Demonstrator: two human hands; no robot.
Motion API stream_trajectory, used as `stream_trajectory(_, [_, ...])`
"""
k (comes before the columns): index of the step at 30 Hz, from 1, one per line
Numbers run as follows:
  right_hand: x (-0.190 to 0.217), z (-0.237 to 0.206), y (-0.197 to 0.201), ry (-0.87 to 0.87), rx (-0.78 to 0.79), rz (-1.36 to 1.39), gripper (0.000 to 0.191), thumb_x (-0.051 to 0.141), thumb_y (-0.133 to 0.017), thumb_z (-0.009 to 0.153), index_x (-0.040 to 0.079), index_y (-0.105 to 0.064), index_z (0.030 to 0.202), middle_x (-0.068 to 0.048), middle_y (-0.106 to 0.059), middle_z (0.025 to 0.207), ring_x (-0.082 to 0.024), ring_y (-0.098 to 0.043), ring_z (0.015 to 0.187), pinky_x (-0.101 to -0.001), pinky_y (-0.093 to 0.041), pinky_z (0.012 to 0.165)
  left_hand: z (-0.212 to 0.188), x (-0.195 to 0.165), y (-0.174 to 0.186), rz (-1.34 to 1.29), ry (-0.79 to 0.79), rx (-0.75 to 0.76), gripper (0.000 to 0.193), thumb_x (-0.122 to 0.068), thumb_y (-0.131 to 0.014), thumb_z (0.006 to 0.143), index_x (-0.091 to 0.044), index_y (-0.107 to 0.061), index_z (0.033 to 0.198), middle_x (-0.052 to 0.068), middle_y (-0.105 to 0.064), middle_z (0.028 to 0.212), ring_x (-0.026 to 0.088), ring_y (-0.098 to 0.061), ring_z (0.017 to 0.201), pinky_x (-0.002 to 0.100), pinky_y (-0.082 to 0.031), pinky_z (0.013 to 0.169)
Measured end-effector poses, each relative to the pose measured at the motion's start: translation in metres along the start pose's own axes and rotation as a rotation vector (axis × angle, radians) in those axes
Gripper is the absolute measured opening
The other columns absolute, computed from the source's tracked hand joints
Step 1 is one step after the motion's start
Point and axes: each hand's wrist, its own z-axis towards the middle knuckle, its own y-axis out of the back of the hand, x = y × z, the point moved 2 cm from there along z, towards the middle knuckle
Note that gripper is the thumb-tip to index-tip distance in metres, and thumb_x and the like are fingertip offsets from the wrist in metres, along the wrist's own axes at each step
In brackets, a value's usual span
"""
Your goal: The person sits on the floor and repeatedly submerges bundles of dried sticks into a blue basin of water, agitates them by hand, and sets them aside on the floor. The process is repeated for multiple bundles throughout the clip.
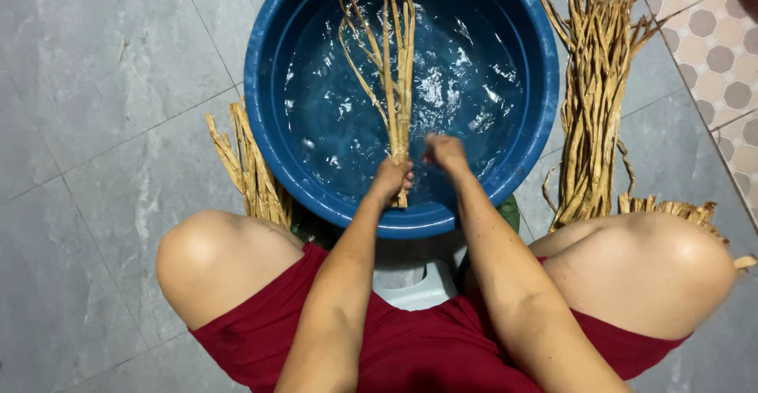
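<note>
- Gripping a small bundle of tan dried stalks [395, 69] near its lower end, the left hand [392, 178] is closed around it, just above the near rim of the blue basin [268, 148].
- The stalks fan away from the person across the rippling water [466, 85], their far ends passing the basin's far edge.
- The right hand [444, 153] sits just beside the left, over the water, fingers curled together; whether it touches the stalks cannot be told.
- A large pile of dried stalks [592, 101] lies on the grey tiled floor [103, 124] right of the basin, close to its wall.
- A smaller pile [251, 172] lies on the floor left of the basin, partly hidden by the rim and the bare left knee [213, 259].
- More stalk ends [679, 210] poke out behind the right knee [663, 270].
- Patterned tiles [711, 37] fill the upper right corner.
- A pale stool [418, 286] shows between the thighs, under the red shorts [418, 345].
</note>
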Motion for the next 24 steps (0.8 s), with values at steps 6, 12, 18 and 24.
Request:
stream_trajectory(6, [0.022, 0.006, -0.015, 0.123, -0.021, 0.481, 0.032, 0.032, -0.072, 0.103, 0.002, -0.066, 0.111, -0.007, -0.064, 0.087, -0.016, -0.058, 0.068, -0.0341, -0.05, 0.059, -0.033, -0.007, -0.03, 0.995, -0.252, 0.005, 0.035, -0.029, -0.055, 0.104, -0.007, -0.061, 0.13, 0.027, -0.071, 0.116, 0.044, -0.067, 0.112, 0.052, -0.05, 0.098])
stream_trajectory(12, [0.013, 0.0, -0.009, -0.183, -0.079, 0.745, 0.014, 0.019, -0.067, 0.096, 0.007, -0.066, 0.102, -0.008, -0.067, 0.076, -0.021, -0.065, 0.06, -0.035, -0.055, 0.053, -0.032, -0.027, 0.007, 0.959, -0.13, 0.232, 0.063, -0.05, -0.071, 0.087, -0.011, -0.058, 0.134, 0.019, -0.062, 0.135, 0.034, -0.059, 0.125, 0.042, -0.046, 0.105])
stream_trajectory(18, [0.06, -0.015, -0.066, 0.196, -0.239, 0.328, 0.031, 0.031, -0.056, 0.106, 0.002, -0.066, 0.102, -0.013, -0.072, 0.081, -0.025, -0.071, 0.07, -0.0391, -0.053, 0.059, 0.01, -0.066, 0.027, -0.379, -0.018, 0.127, 0.091, -0.076, -0.047, 0.094, 0.002, -0.057, 0.14, 0.017, -0.069, 0.126, 0.031, -0.065, 0.118, 0.049, -0.05, 0.103])
stream_trajectory(24, [0.067, -0.026, -0.085, 0.529, -0.444, -0.334, 0.046, 0.036, -0.047, 0.109, 0.005, -0.06, 0.141, -0.02, -0.058, 0.144, -0.038, -0.047, 0.135, -0.0528, -0.035, 0.115, 0.008, -0.062, -0.003, -0.721, -0.156, 0.176, 0.077, -0.07, -0.046, 0.09, -0.015, -0.055, 0.142, 0.009, -0.064, 0.131, 0.026, -0.062, 0.117, 0.043, -0.051, 0.1])
